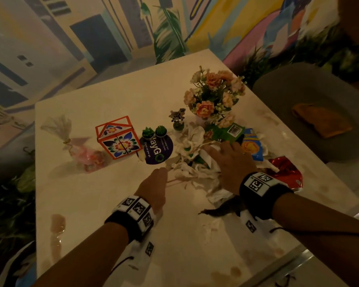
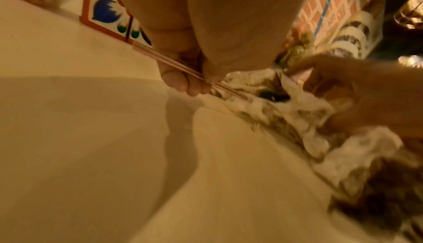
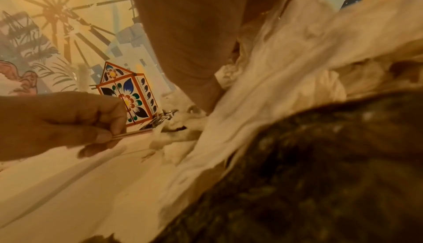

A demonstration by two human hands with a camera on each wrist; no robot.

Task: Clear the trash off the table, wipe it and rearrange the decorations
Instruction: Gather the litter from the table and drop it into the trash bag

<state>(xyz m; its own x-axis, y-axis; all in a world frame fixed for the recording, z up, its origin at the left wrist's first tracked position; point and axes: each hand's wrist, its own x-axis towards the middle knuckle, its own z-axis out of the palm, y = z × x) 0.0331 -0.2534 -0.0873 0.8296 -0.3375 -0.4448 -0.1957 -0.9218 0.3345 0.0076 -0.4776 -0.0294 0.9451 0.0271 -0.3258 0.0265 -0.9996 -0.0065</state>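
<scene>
Trash is grabbed.
Thin pink sticks (image 2: 169, 62) are pinched by the left hand (image 1: 153, 187), crumpled white tissues (image 1: 192, 139) gripped by the right hand (image 1: 230, 164).

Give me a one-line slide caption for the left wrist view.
Left hand pinches thin sticks beside the floral box while the right hand grips crumpled tissues on the table.

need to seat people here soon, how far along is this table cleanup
Nothing looks finished. In hand: the left hand pinches thin sticks, the right hand grips crumpled tissues. Left: green packet, blue packet, red wrapper, brown stains on the table, floral box and flowers to rearrange.
</scene>
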